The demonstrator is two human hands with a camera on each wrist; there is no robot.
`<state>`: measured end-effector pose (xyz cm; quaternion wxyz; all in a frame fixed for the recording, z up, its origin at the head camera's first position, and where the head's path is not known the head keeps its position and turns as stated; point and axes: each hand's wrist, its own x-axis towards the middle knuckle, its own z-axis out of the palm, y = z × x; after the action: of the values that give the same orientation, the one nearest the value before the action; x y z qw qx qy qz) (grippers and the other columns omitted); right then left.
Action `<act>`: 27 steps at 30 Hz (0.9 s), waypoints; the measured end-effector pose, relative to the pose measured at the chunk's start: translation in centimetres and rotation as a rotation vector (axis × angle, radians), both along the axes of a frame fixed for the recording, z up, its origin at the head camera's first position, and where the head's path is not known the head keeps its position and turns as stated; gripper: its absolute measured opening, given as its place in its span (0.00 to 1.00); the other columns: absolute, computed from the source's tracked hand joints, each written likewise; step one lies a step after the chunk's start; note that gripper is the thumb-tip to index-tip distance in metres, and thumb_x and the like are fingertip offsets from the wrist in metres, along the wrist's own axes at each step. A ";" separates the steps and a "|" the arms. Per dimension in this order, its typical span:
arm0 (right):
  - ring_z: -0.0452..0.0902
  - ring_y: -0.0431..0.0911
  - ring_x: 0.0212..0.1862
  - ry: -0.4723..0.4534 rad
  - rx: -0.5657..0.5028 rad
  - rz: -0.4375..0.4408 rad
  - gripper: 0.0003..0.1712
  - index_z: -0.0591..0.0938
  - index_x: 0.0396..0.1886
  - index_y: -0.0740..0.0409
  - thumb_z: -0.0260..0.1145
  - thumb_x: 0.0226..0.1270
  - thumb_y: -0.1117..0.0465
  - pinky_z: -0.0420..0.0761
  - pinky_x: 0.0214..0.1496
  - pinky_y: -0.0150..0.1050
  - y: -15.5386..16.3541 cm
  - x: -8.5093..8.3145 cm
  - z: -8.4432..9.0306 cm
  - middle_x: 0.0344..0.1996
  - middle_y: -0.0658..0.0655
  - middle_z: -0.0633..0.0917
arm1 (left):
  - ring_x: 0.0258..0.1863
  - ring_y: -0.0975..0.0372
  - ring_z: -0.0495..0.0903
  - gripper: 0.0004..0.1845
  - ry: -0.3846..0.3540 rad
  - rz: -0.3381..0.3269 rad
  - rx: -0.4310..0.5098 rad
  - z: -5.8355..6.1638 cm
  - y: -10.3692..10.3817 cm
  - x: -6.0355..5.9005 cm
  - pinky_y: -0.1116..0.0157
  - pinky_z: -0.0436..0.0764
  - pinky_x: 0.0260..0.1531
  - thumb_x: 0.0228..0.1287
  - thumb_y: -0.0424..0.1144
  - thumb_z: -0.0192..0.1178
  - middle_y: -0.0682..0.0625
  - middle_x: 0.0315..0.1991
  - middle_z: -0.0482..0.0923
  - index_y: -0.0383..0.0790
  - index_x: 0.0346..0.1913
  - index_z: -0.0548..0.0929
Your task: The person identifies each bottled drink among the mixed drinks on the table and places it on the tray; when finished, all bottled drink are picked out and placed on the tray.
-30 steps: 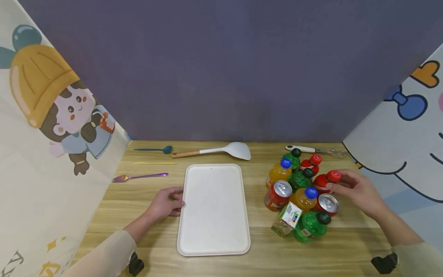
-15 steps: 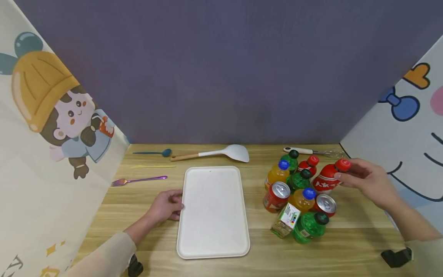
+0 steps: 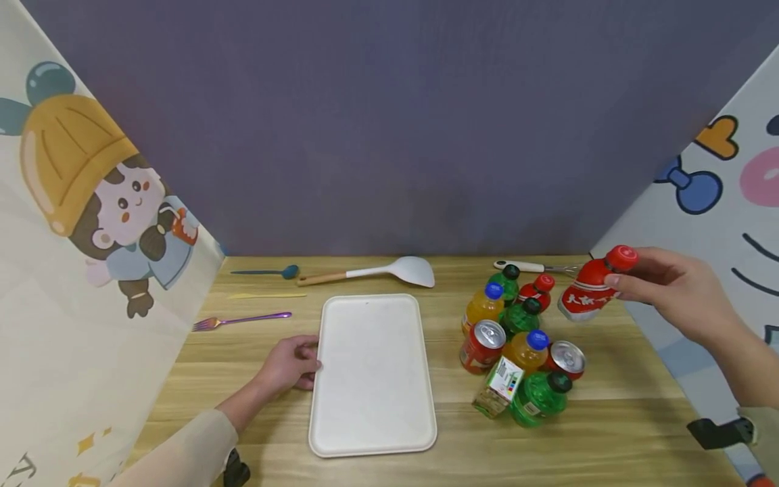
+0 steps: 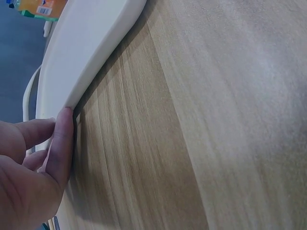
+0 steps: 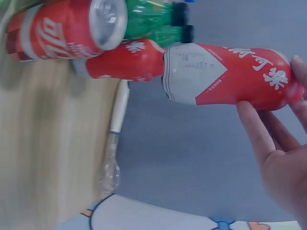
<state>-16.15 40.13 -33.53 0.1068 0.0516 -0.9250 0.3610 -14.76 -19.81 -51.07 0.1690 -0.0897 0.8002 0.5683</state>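
From the head view, the right hand pinches a red bottle by its cap end, holding it tilted in the air above the back right of the table, clear of the other drinks. The left hand lies on the table with loosely bent fingers touching the left edge of a white tray, which has nothing in it. Right of the tray stands a cluster of bottles and cans: an orange bottle, a green bottle, a red can and a small carton. A white ladle, a fork and a whisk lie further back.

In the left wrist view, the thumb presses against the tray rim, the other fingers relaxed beside it.

In the right wrist view, the fingers curl round the bottle's neck end. It has a red and white label with white lettering, and the can sits beyond it.
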 end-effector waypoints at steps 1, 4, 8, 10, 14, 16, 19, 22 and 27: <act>0.80 0.26 0.37 0.004 0.006 -0.006 0.26 0.78 0.64 0.58 0.73 0.68 0.59 0.82 0.34 0.20 -0.1 0.0 0.4 0.43 0.26 0.80 | 0.26 0.56 0.84 0.34 0.001 -0.003 -0.004 0.0 0.0 0.0 0.54 0.90 0.27 0.61 0.20 0.65 0.38 0.42 0.79 0.30 0.72 0.70; 0.78 0.24 0.38 0.013 0.017 -0.016 0.27 0.78 0.65 0.58 0.72 0.69 0.58 0.81 0.34 0.18 -0.4 0.1 1.5 0.43 0.25 0.79 | 0.25 0.56 0.84 0.34 0.001 -0.005 -0.014 0.0 0.1 0.0 0.54 0.90 0.26 0.61 0.20 0.65 0.38 0.42 0.79 0.31 0.72 0.70; 0.79 0.23 0.38 0.025 0.011 -0.013 0.29 0.78 0.67 0.58 0.72 0.69 0.57 0.82 0.34 0.18 -1.4 -0.1 3.1 0.44 0.27 0.80 | 0.25 0.55 0.84 0.35 0.000 -0.008 -0.023 0.1 0.1 -0.1 0.54 0.90 0.25 0.61 0.21 0.65 0.38 0.42 0.79 0.31 0.72 0.70; 0.80 0.24 0.38 0.022 0.005 -0.018 0.30 0.77 0.68 0.57 0.73 0.68 0.56 0.82 0.34 0.19 -2.1 -0.3 3.9 0.44 0.27 0.80 | 0.25 0.55 0.83 0.35 0.000 -0.010 -0.030 0.1 0.1 -0.1 0.54 0.90 0.25 0.61 0.21 0.66 0.38 0.42 0.79 0.30 0.72 0.70; 0.81 0.25 0.39 0.014 -0.004 -0.015 0.32 0.78 0.68 0.54 0.74 0.67 0.52 0.83 0.34 0.20 -3.8 -0.9 5.5 0.44 0.29 0.81 | 0.25 0.56 0.83 0.35 -0.004 -0.010 -0.034 0.1 0.2 -0.1 0.55 0.90 0.24 0.61 0.21 0.66 0.39 0.42 0.78 0.31 0.72 0.70; 0.82 0.27 0.39 0.017 -0.004 0.007 0.31 0.79 0.67 0.52 0.74 0.67 0.52 0.84 0.35 0.21 -4.7 -1.3 6.1 0.44 0.31 0.82 | 0.25 0.56 0.83 0.35 -0.005 -0.009 -0.034 0.0 0.2 -0.1 0.55 0.90 0.24 0.61 0.21 0.66 0.39 0.42 0.78 0.31 0.72 0.70; 0.84 0.31 0.39 0.008 -0.033 0.056 0.28 0.80 0.66 0.50 0.74 0.67 0.53 0.85 0.37 0.22 -6.3 -2.1 6.9 0.44 0.34 0.84 | 0.24 0.56 0.83 0.35 -0.007 -0.005 -0.034 -0.1 0.1 -0.1 0.55 0.90 0.24 0.61 0.21 0.66 0.39 0.42 0.78 0.31 0.73 0.69; 0.86 0.37 0.40 0.004 -0.099 0.137 0.25 0.81 0.62 0.52 0.74 0.67 0.57 0.88 0.39 0.27 -8.2 -2.9 7.1 0.45 0.39 0.87 | 0.23 0.56 0.83 0.35 -0.003 -0.002 -0.031 -0.1 0.1 -0.1 0.55 0.90 0.24 0.61 0.21 0.66 0.39 0.41 0.78 0.31 0.72 0.70; 0.88 0.42 0.43 -0.030 -0.197 0.258 0.22 0.82 0.59 0.54 0.74 0.67 0.59 0.91 0.40 0.37 -11.6 -4.0 7.1 0.47 0.46 0.88 | 0.23 0.56 0.83 0.35 -0.008 0.002 -0.032 0.0 0.2 -0.2 0.55 0.90 0.25 0.62 0.21 0.65 0.39 0.41 0.79 0.32 0.72 0.70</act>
<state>-20.13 28.56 -26.46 0.0502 0.1536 -0.8724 0.4613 -14.95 -19.62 -51.04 0.1702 -0.0955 0.8084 0.5553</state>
